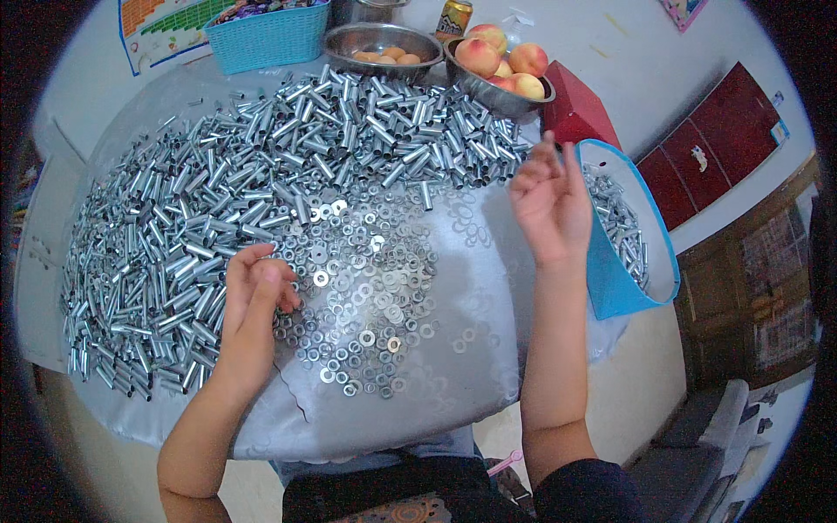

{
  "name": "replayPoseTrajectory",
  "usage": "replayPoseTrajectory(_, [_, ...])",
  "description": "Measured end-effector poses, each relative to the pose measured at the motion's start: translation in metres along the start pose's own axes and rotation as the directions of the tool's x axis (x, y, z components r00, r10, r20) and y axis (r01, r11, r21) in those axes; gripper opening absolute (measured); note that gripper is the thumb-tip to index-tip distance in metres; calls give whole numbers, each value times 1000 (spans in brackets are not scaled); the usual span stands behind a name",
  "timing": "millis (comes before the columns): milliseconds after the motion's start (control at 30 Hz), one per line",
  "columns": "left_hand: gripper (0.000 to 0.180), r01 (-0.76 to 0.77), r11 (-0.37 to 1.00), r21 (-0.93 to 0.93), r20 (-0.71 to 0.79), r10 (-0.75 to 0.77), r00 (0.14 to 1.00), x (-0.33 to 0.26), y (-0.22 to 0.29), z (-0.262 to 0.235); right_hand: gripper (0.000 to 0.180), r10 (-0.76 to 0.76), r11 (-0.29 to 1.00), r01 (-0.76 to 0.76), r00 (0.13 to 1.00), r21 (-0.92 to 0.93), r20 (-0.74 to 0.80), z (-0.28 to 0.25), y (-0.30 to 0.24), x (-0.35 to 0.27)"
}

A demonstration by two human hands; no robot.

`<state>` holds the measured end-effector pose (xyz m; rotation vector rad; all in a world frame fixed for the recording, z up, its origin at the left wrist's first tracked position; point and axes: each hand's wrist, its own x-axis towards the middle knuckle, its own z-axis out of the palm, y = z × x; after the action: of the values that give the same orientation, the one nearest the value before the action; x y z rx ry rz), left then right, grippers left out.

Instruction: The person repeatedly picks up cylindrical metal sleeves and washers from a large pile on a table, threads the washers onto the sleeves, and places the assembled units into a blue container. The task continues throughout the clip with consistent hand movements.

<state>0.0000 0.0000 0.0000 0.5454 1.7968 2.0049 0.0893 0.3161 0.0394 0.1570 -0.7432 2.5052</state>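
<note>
Head view: my left grip (255,292) rests with fingers curled on the flat washers (370,288) heaped mid-tabletop beside the metal tubes (261,166); whether it pinches one, I cannot tell. My right grip (549,200), fingers loosely spread, hovers by the blue bin (615,279) at the right edge.

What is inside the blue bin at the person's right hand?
The blue bin holds short silver metal tubes, like those heaped on the tray. They lie along its far inner wall. The near blue wall hides its bottom, so how deep they go cannot be seen.
</note>
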Motion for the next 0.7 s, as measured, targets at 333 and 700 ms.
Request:
replayPoseTrajectory(333, [33, -141, 981, 133, -48, 148, 988, 5, 13, -7, 12, 277, 957, -288, 931, -13, -236, 9, 36, -7])
replayPoseTrajectory(700, [17, -231, 459, 858, 123, 252, 960, 15, 36, -58, 16, 182, 780, -313, 942, -542, -281, 46, 76, -26])
